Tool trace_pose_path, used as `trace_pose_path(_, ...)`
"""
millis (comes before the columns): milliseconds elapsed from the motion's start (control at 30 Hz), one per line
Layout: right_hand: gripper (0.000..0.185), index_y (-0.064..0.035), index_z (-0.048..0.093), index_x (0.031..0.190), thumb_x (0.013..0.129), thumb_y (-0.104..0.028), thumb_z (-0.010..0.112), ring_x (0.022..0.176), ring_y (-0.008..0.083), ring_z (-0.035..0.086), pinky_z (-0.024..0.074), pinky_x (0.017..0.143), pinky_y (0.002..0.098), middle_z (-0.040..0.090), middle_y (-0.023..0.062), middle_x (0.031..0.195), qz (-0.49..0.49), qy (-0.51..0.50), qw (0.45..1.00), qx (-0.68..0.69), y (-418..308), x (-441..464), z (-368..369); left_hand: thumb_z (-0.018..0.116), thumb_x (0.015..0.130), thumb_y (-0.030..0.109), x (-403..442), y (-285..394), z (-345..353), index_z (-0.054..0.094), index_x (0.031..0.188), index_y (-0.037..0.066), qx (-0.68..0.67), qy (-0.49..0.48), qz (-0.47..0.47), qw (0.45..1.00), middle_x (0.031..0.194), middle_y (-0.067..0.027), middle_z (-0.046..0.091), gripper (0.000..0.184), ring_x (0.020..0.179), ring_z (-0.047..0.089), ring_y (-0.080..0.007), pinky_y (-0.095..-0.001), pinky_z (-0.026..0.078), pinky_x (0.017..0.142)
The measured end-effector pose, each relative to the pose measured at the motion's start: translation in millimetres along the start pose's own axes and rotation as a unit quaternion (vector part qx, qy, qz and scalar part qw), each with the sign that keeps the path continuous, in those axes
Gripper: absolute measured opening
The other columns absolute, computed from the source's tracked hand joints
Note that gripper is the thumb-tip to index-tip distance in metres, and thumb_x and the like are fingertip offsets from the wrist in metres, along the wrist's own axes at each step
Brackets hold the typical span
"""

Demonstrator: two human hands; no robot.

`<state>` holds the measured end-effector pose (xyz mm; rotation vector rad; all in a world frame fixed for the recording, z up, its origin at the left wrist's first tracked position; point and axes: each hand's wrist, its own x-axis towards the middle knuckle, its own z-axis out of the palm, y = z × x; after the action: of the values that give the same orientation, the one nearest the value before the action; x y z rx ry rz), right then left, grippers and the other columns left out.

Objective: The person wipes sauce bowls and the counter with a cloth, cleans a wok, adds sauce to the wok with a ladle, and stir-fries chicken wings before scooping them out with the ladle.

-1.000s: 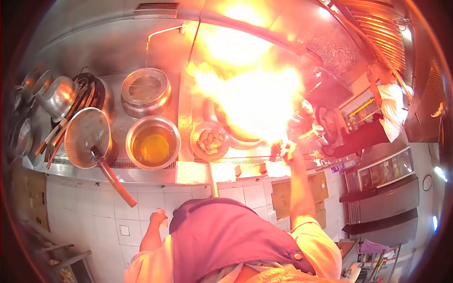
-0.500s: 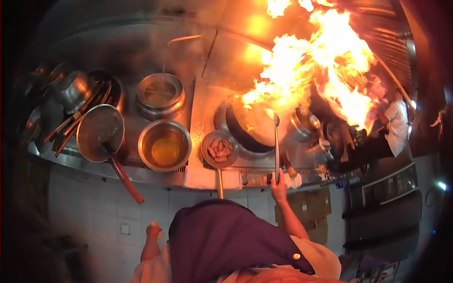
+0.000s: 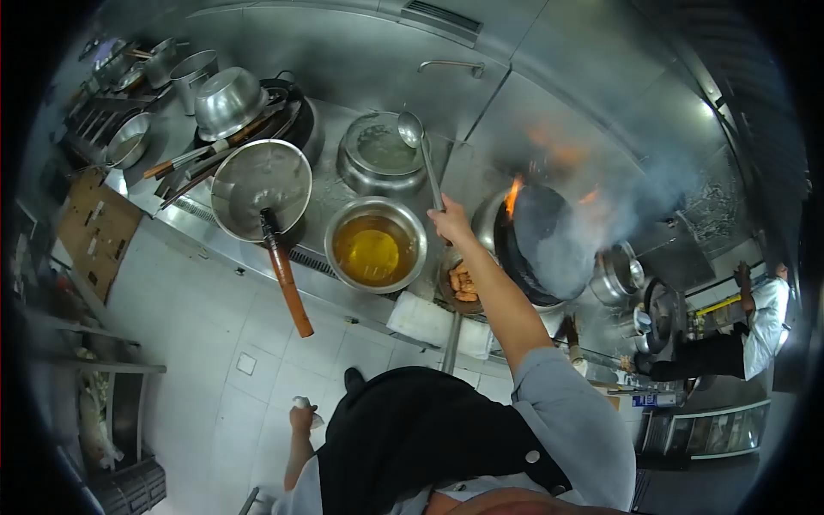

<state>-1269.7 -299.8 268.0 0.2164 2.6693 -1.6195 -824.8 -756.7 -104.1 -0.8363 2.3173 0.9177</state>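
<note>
My right hand (image 3: 451, 221) is closed around the handle of a metal ladle (image 3: 411, 129), whose bowl hangs at the edge of a steel pot (image 3: 382, 180) of clear liquid. Below that arm, pieces of browned food (image 3: 464, 281) lie in a strainer, partly hidden, its metal handle (image 3: 452, 342) pointing toward me. To the right, a dark wok (image 3: 515, 270) gives off pale smoke, with a small flame (image 3: 513, 197) at its far rim. My left hand (image 3: 300, 418) hangs low by my side, closed on a white cloth (image 3: 318, 421).
A steel bowl of yellow oil (image 3: 375, 249) stands beside a pan (image 3: 262, 184) with a wooden handle jutting over the counter edge. Stacked woks and bowls (image 3: 230, 103) sit at the left. A folded towel (image 3: 429, 324) lies at the front edge. Another person (image 3: 764, 326) stands far right.
The large blaze over the wok has shrunk to small flames and smoke. My right hand has moved the ladle from the wok leftward to the liquid pot. My left hand stays low.
</note>
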Motion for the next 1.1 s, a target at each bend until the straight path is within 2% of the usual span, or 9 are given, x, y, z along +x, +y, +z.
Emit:
trace_pose_path(67,0.030,0.0019,0.065,0.121,0.096,-0.014,0.067,0.052,0.0159,0.056,0.0445,0.047,0.0328,0.059,0.0050,0.068,-0.004,0.028,0.997,-0.068,15,32,32,0.087,0.069,0.039,-12,-27,5,0.073,0.093,-0.003,-0.059,0.039,-0.009,0.997,0.096,-0.0247,0.074,0.050,0.095,0.072,-0.0401,-0.0489,0.057,0.083)
trace_pose_path(100,0.030,0.0019,0.065,0.121,0.096,-0.014,0.067,0.052,0.0159,0.056,0.0445,0.047,0.0328,0.059,0.0050,0.068,-0.002,0.028,0.998,-0.063,12,42,41,0.087,0.070,0.040,-16,-43,6,0.072,0.095,-0.006,0.064,0.034,0.046,0.996,0.098,-0.0261,0.074,0.054,0.098,0.072,-0.0405,-0.0489,0.057,0.084)
trace_pose_path(133,0.017,-0.0020,0.064,0.106,0.096,-0.015,0.067,0.053,0.0150,0.056,0.0428,0.047,0.0312,0.059,0.0046,0.068,0.112,-0.032,0.984,0.134,7,51,47,0.086,0.071,0.036,-26,-40,-2,0.071,0.097,-0.006,0.052,0.033,0.031,0.998,0.095,-0.0235,0.074,0.051,0.094,0.072,-0.0385,-0.0474,0.057,0.082)
trace_pose_path(200,0.025,-0.0123,0.051,0.080,0.098,-0.019,0.067,0.053,0.0118,0.053,0.0387,0.047,0.0268,0.056,0.0016,0.066,0.265,-0.133,0.827,0.478,-1,56,45,0.086,0.072,0.032,-57,-27,-20,0.071,0.099,-0.006,0.051,0.031,0.021,0.998,0.093,-0.0209,0.075,0.048,0.090,0.073,-0.0365,-0.0458,0.057,0.080)
trace_pose_path(267,0.024,-0.0119,0.052,0.081,0.099,-0.020,0.067,0.053,0.0112,0.053,0.0389,0.047,0.0263,0.056,0.0003,0.066,0.259,-0.132,0.764,0.576,-4,45,45,0.083,0.076,0.019,-80,14,-42,0.071,0.103,-0.003,-0.225,0.032,-0.083,0.970,0.088,-0.0121,0.072,0.036,0.083,0.070,-0.0277,-0.0414,0.057,0.076)
trace_pose_path(433,0.021,-0.0122,0.053,0.089,0.100,-0.024,0.066,0.054,0.0096,0.053,0.0391,0.048,0.0261,0.057,-0.0031,0.069,0.227,-0.139,0.631,0.729,-9,-17,-2,0.077,0.076,0.003,-74,127,-67,0.063,0.127,-0.004,-0.287,-0.034,0.011,0.957,0.102,-0.0105,0.069,0.053,0.088,0.067,-0.0230,-0.0388,0.056,0.076)
trace_pose_path(767,0.020,-0.0146,0.051,0.092,0.101,-0.025,0.066,0.054,0.0087,0.052,0.0401,0.045,0.0264,0.056,-0.0029,0.070,0.157,-0.055,0.733,0.660,49,-199,-209,0.077,0.079,0.005,-118,361,-57,0.065,0.112,-0.001,-0.290,-0.105,0.307,0.900,0.094,-0.0073,0.069,0.035,0.082,0.065,-0.0183,-0.0352,0.055,0.074)
trace_pose_path(967,0.017,-0.0118,0.055,0.107,0.098,-0.017,0.068,0.049,0.0084,0.052,0.0396,0.039,0.0276,0.056,-0.0018,0.070,0.184,0.068,0.866,0.461,107,-290,-315,0.067,0.088,0.009,-212,490,7,0.061,0.116,-0.002,-0.392,-0.272,0.308,0.823,0.091,-0.0098,0.067,0.030,0.075,0.069,-0.0218,-0.0342,0.056,0.065)
trace_pose_path(1100,0.036,-0.0089,0.056,0.132,0.098,-0.015,0.068,0.048,0.0106,0.051,0.0425,0.042,0.0301,0.057,-0.0011,0.069,0.215,0.033,0.891,0.398,162,-307,-378,0.067,0.101,0.027,-206,557,98,0.053,0.140,0.005,-0.415,-0.385,0.246,0.787,0.123,-0.0076,0.065,0.047,0.105,0.067,-0.0225,-0.0392,0.060,0.086)
